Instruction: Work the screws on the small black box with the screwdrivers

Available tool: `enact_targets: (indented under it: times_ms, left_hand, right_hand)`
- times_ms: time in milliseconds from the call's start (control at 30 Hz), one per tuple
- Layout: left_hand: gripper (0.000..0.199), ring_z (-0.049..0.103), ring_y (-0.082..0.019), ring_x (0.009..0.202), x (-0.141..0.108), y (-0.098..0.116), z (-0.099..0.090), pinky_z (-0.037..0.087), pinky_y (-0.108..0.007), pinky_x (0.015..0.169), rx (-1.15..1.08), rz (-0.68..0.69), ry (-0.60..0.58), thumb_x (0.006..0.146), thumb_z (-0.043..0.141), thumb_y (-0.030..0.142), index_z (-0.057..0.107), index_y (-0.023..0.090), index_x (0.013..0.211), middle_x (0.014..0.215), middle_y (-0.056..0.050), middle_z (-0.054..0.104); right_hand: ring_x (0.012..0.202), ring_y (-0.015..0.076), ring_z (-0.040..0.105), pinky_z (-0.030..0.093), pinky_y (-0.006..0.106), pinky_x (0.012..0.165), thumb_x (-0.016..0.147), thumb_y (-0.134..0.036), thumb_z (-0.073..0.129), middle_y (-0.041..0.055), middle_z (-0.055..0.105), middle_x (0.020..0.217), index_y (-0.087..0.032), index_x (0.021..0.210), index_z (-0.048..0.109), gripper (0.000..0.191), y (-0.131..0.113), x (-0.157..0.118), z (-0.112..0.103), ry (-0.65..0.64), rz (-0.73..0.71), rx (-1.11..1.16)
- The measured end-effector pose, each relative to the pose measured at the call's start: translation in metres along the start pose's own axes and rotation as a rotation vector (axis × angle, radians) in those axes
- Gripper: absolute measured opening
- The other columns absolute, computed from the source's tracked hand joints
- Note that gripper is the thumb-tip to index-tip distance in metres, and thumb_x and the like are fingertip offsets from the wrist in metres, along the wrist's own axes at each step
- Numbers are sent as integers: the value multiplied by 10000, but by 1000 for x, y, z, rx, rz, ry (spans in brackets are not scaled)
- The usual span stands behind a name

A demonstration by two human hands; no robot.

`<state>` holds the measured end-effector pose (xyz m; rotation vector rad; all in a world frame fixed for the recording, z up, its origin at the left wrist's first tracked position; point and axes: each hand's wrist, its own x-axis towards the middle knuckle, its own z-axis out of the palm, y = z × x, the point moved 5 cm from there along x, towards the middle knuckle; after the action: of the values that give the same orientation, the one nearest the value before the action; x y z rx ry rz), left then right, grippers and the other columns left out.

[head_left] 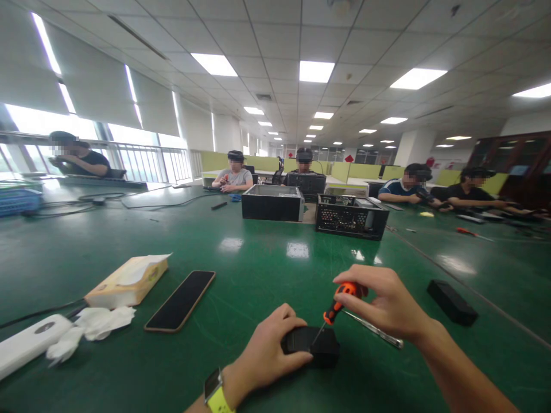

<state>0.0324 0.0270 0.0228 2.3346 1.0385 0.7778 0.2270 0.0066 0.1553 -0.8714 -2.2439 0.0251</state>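
Nearest us, our left hand, half open, wraps thumb and curled fingers round the left end of a small black rectangular block on the glossy green table, while our right hand pinches an orange-and-black-handled screwdriver whose thin shaft slants to the block's top, its tip too fine to make out. Around them lie a white plastic device cut off at the left edge, crumpled white tissue, a black-screened phone, a slender silver metal rod and another black block; farther off, two black metal cases partly hide a seated person.
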Motion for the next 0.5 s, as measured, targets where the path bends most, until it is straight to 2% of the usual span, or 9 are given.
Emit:
enact_targets:
  times_ms: [233,400,500]
  left_hand:
    - [391,553,-200,921,0,-2,1,450,-289,810,-3,9,5,760,772,356,662,226,1112,1014,-35,552]
    - [381,555,-201,924,0,0,0,450,-289,813,6,8,4,760,768,345,664,227,1107,1010,-34,553]
    - [377,556,-202,926,0,2,0,452,-286,813,4,5,0,758,767,334,663,229,1105,1012,-34,556]
  right_hand:
    - [636,126,585,448,246,596,893,-330,637,16,669,759,-182,1003,686,191,-1,0,2,-35,9,17]
    - [667,112,613,474,226,614,878,-227,596,24,698,870,-196,1084,660,219,-7,0,2,-76,10,115]
    - [601,107,576,456,224,572,852,-277,644,4,677,773,-194,1063,676,228,-5,-2,3,-53,24,64]
